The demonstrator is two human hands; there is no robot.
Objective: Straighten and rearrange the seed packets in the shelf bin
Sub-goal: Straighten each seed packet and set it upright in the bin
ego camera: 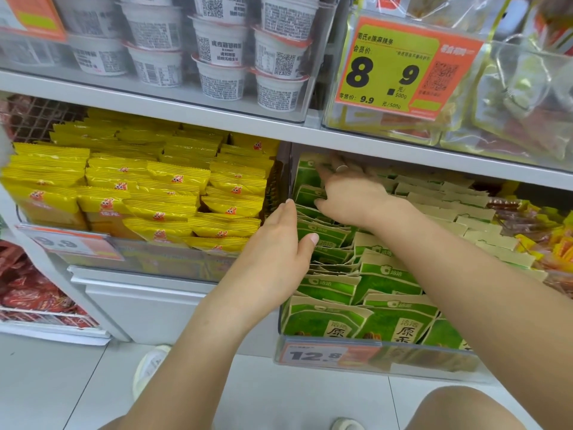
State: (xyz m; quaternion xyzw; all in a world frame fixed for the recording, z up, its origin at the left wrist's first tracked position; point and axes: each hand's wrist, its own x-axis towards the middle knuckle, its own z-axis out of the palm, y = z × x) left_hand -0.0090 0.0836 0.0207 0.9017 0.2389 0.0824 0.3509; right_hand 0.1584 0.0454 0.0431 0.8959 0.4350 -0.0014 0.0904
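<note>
The seed packets (384, 283) look like matt kraft paper, tan at the crimped tops with printed green faces, and they stand in a clear, glossy plastic shelf bin (434, 364). Left of that bin, the yellow packets (173, 193) are shiny plastic film with ridged, sealed edges. Above the bin runs a smooth, painted grey shelf (403, 150), and above that shelf stand white plastic cups (220, 80) and glossy clear pouches (511, 97).
</note>
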